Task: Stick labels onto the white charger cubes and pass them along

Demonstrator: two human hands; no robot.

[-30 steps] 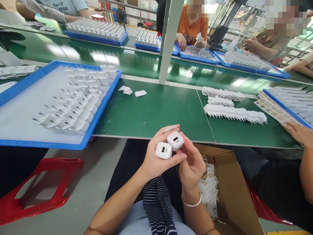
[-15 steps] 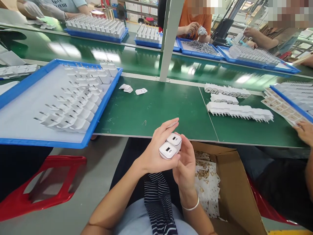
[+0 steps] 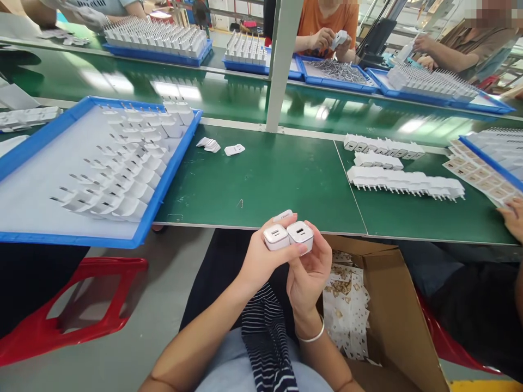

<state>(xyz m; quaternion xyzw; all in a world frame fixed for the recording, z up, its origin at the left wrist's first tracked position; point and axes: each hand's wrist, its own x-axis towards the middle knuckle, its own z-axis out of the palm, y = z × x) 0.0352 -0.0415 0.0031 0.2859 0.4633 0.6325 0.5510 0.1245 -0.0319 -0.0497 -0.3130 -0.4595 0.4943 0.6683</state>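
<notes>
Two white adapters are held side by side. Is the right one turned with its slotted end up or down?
Up, toward the camera: a dark slot shows on the right adapter's visible end.

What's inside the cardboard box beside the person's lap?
White sheets and small brownish scraps lie in the cardboard box. What is under them cannot be seen, and the right hand and forearm cover part of the box's left side.
</notes>
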